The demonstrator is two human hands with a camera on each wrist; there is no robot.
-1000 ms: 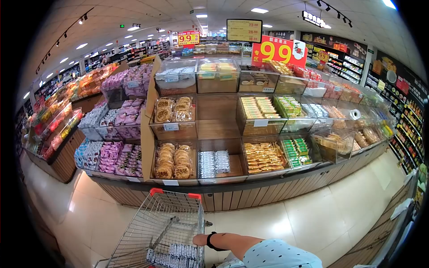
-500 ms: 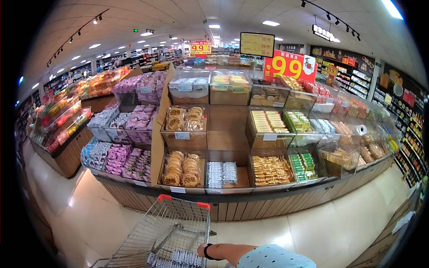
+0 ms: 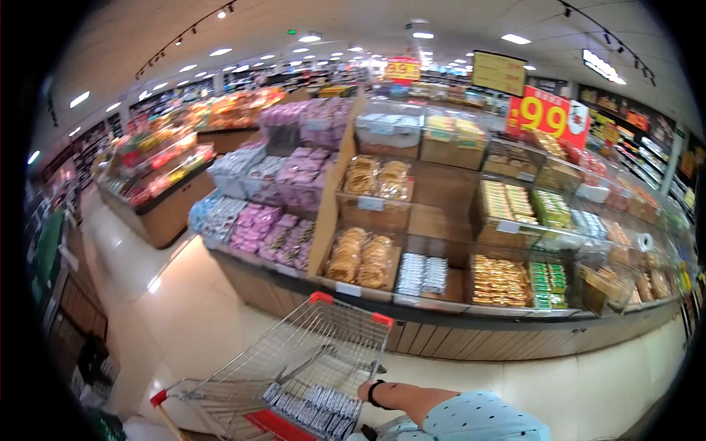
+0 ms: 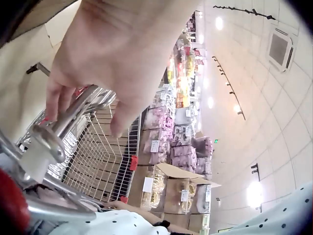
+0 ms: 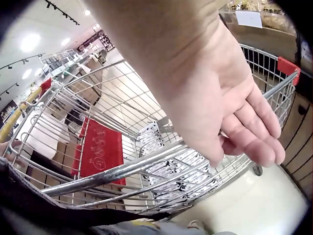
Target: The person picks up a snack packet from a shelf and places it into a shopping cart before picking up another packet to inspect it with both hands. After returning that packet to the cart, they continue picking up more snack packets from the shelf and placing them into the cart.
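A wire shopping cart point(image 3: 243, 345) with red front corners stands before the snack display. Black-and-white packets point(image 3: 316, 410) lie in rows in its basket, beside a red panel point(image 5: 101, 152). My right hand point(image 3: 365, 389), below a black wristband, is at the cart's right side rail. In the right wrist view its fingers point(image 5: 257, 122) stretch loosely, palm showing, with the rail passing behind them. My left hand point(image 4: 107, 58) is over a metal tube of the cart, fingers on one side and thumb on the other. The head view does not show this hand.
The tiered display holds round cookies point(image 3: 360, 257), white packets point(image 3: 423, 273), gold packets point(image 3: 501, 281) and purple packets point(image 3: 254, 224) in clear bins. Pale floor point(image 3: 195, 294) runs left of the cart, towards another stand point(image 3: 158, 209) of bright packages. Red price signs point(image 3: 548, 116) rise above the display.
The head view has swung left, so display and cart sit farther right in it. More of the cart's rear shows, with the red panel and handle end. My right hand stays at the side rail.
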